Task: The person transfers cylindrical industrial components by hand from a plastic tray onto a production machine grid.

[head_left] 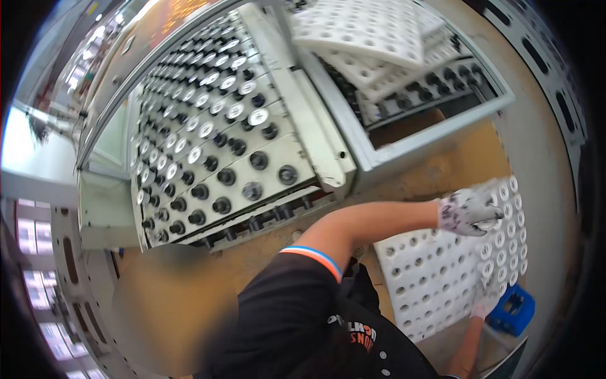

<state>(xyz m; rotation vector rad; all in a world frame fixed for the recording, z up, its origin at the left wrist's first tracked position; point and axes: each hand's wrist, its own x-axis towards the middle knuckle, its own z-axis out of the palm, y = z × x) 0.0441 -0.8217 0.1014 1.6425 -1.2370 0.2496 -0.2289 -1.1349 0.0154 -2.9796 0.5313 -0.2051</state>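
Note:
My left hand (pixel 470 212), in a speckled white glove, reaches over a perforated white foam tray (pixel 416 284). Its fingers curl around a white ring-faced spool (pixel 486 224) among similar spools along the tray's right side. Rows of bare holes fill the left part of the tray. My right hand (pixel 485 304), also in a pale glove, is at the lower end of the spool rows, beside a blue plastic crate (pixel 514 309). Its fingers blend into the white spools, so I cannot make out their grip.
A pale machine panel (pixel 284 136) carries rows of black spindles, many topped with white discs. Perforated white foam trays (pixel 360 31) lie stacked on a metal-framed bay (pixel 435 129). A slotted metal beam (pixel 536 54) runs along the right. A blurred round shape (pixel 177 309) covers the lower left.

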